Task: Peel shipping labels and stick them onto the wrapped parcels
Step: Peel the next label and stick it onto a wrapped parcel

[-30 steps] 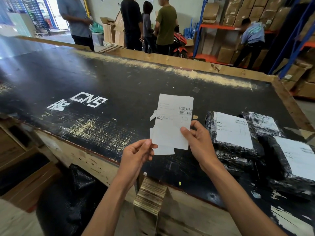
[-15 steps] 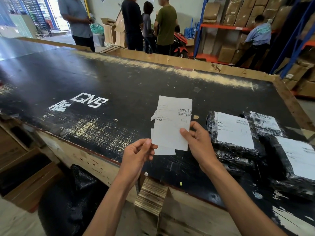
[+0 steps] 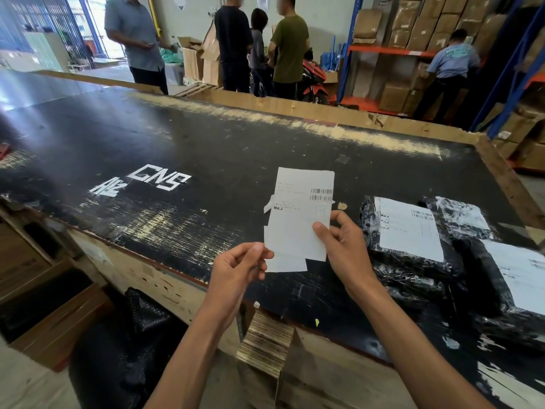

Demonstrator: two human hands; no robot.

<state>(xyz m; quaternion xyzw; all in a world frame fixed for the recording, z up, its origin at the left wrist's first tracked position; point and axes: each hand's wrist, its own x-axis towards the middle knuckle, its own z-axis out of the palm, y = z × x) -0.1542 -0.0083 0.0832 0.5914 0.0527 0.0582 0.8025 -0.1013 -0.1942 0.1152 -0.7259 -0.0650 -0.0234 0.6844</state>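
At lower centre, both hands pinch a white shipping label (image 3: 299, 222) above the black tabletop (image 3: 177, 149): the left hand (image 3: 240, 268) its bottom-left corner, the right hand (image 3: 342, 246) its right edge. Black wrapped parcels (image 3: 413, 261) bearing labels lie at right. Several people stand along the top.

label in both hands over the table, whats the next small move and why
Probably pull the two hands apart to peel it. The left hand pinches the lower sheet at its bottom-left corner, and the right hand pinches the shipping label at its right edge. The sheets already sit offset, so a split seems started. The wrapped parcels lie to the right; those in view already carry labels.
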